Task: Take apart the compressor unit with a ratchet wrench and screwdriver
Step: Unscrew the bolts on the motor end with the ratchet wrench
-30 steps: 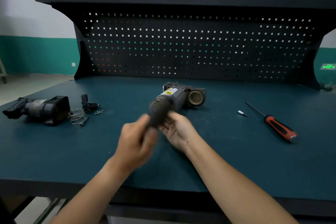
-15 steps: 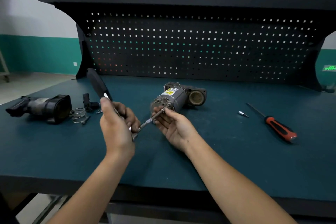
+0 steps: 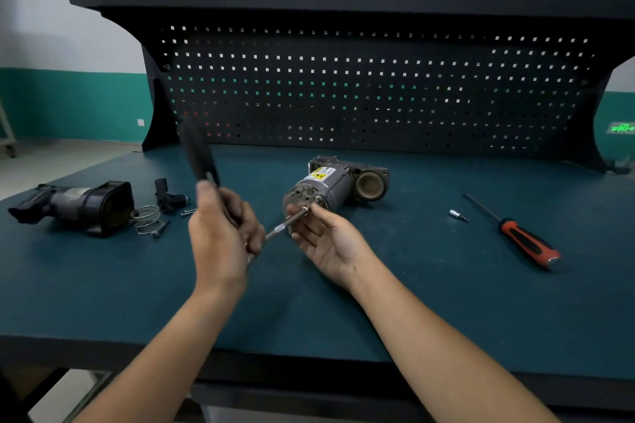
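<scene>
The grey compressor unit [image 3: 330, 182] with a yellow warning label lies on its side mid-bench, its round end cap facing me. My left hand [image 3: 223, 237] is closed around the ratchet wrench [image 3: 199, 154], whose black handle sticks up and away, blurred. The wrench's thin extension bar [image 3: 287, 224] runs from that hand to a bolt on the end cap. My right hand [image 3: 326, 240] lies palm up under the bar's tip, thumb and fingertips steadying the bar at the bolt. A red-and-black screwdriver [image 3: 525, 240] lies on the bench at the right.
At the left lie a removed black-and-grey compressor part [image 3: 75, 206], a wire spring [image 3: 146, 218], a small black fitting [image 3: 168, 196] and loose screws [image 3: 188, 212]. A small socket bit [image 3: 457, 215] lies near the screwdriver. A black pegboard [image 3: 360, 89] backs the green bench [image 3: 429, 302].
One second ago my left hand and the wrench handle covered the end cap in a blur. The handle has since swung up and to the left; my right hand stayed at the bolt.
</scene>
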Tool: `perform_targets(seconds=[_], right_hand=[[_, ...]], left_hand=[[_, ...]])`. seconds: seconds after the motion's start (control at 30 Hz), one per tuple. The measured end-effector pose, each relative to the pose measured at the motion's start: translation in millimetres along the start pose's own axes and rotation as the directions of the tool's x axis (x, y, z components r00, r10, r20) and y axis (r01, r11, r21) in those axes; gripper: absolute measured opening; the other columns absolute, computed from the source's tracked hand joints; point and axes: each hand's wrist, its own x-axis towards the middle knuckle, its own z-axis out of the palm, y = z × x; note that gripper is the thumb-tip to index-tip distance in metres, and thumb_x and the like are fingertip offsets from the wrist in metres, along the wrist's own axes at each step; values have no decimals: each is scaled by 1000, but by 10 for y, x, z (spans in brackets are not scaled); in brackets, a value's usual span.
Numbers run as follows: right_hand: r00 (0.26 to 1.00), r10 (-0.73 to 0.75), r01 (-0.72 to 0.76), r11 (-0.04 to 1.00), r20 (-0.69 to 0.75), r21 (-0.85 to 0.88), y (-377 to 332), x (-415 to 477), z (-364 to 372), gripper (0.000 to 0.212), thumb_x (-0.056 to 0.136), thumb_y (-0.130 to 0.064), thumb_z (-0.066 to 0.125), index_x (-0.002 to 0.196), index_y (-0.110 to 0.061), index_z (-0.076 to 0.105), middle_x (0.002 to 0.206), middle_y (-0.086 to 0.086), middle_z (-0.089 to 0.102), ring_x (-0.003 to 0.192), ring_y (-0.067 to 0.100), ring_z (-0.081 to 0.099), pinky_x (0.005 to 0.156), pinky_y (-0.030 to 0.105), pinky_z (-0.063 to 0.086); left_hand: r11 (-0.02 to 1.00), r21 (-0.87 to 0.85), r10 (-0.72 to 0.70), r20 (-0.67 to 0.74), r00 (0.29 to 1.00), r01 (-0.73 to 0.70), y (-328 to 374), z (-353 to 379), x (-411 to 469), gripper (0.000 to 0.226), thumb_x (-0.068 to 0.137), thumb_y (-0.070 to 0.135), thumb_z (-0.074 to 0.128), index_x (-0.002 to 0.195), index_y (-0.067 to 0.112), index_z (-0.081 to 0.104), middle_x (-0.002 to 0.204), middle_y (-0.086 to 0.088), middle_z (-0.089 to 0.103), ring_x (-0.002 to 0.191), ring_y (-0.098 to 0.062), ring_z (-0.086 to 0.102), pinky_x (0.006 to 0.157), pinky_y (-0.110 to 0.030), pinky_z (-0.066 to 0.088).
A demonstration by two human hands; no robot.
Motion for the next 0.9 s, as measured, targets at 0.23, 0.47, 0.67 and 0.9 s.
perform_targets(seconds=[0.23, 0.47, 0.67, 0.9], right_hand=[[997, -70, 70, 997, -18, 9, 14, 17, 9, 20, 95, -5, 46, 81, -9, 60, 69, 1, 72, 60, 9, 68, 58, 19, 54], [995, -84, 84, 996, -56, 6, 16, 25, 20, 21, 94, -5, 47, 78, -9, 60, 63, 0, 71, 55, 8, 67, 52, 16, 53], [999, -32, 32, 999, -11, -1, -6, 14, 6, 19, 95, -13, 46, 85, -9, 62, 72, -1, 73, 60, 8, 68, 58, 19, 52], [996, -88, 88, 996, -14, -13, -17, 13, 21, 22, 94, -3, 45, 79, -7, 60, 67, 0, 72, 60, 9, 68, 58, 19, 53]], left_hand=[[1000, -3, -14, -77, 997, 14, -18, 5, 78, 47, 95, 47, 27, 60, 16, 31, 36, 7, 26, 29, -11, 25, 37, -15, 26], [593, 349, 378, 675, 634, -725, -54, -226, 73, 37, 96, 38, 30, 65, 19, 37, 47, 0, 41, 38, -15, 34, 38, -24, 27], [999, 24, 29, -7, 1000, -29, 7, -9, 53, 48, 95, 45, 27, 57, 19, 36, 36, 5, 28, 28, -11, 27, 36, -14, 26], [999, 13, 53, -30, 998, -53, -32, 14, 39, 47, 96, 46, 25, 62, 16, 33, 37, 8, 28, 29, -11, 27, 36, -14, 26]])
